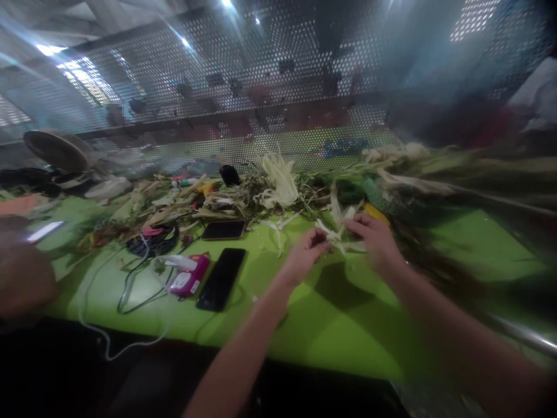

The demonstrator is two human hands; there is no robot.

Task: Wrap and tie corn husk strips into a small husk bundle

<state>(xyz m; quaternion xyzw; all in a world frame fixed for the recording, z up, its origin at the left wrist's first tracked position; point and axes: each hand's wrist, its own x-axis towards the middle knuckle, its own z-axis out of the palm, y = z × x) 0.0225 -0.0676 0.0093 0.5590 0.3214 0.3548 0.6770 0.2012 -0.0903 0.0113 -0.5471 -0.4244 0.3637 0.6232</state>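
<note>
My left hand (308,251) is closed in a pinch on the left side of a pale piece of corn husk (337,217). From the other side my right hand (375,233) pinches the same husk between thumb and fingers. Its strips fan up and out between the two hands, a little above the green tabletop (339,342). Thin husk shreds (278,232) lie on the table left of my left hand. Behind them stands a larger pale husk bunch (279,180), shaped like a flower.
A black phone (221,280), another phone (223,230) and a magenta power adapter (188,276) with cables lie to the left. Dried husks (165,203) cover the back edge, before a perforated metal screen (243,87). At far left is another person's blurred hand (24,273).
</note>
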